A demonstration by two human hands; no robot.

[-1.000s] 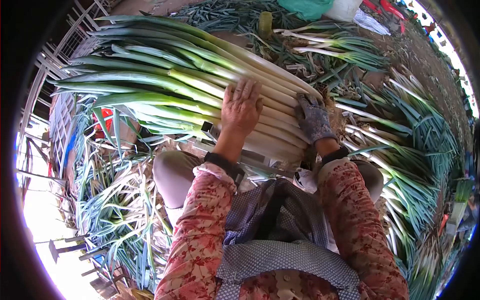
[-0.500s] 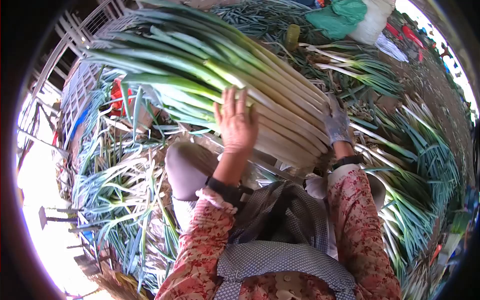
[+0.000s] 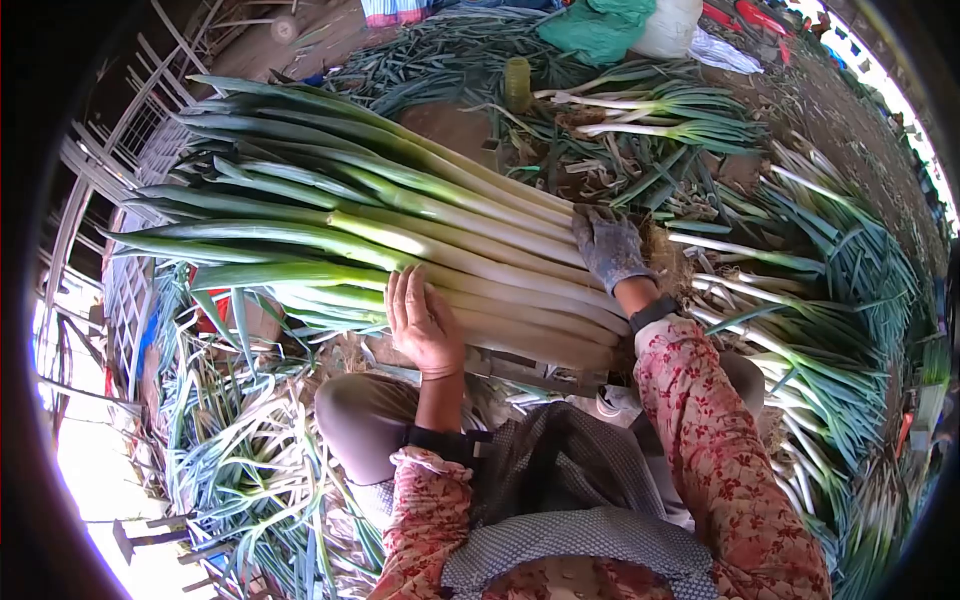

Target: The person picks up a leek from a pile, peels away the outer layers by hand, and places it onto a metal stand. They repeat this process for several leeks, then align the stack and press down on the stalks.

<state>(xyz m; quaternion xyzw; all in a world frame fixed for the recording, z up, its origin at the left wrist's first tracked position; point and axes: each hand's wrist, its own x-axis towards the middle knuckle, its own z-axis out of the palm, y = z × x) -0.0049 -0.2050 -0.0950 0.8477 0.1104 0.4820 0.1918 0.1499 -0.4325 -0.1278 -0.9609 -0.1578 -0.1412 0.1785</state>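
Note:
A large bundle of leeks [image 3: 470, 235] lies across in front of me, green leaves to the left and white shanks to the right. My left hand [image 3: 425, 325] is bare and rests against the near side of the bundle, fingers stretched out over the pale green part. On the white shanks near the root end lies my right hand [image 3: 610, 250], in a grey, dirty glove, its fingers extended flat over the top. The roots to the right of it are partly hidden by the glove and wrist. Whatever supports the bundle from below is mostly covered.
Loose leeks [image 3: 825, 310] lie in a heap on the right, and trimmed leaves and stalks [image 3: 255, 440] on the left. Behind the bundle are a yellow-green container [image 3: 517, 85], more leeks [image 3: 670, 110] and a green bag [image 3: 598, 30]. A metal rack [image 3: 140, 180] stands at the left.
The bundle has turned to lie more level, its leafy end lower and further left in view. My left hand has moved down and left; my right hand has shifted left on the shanks.

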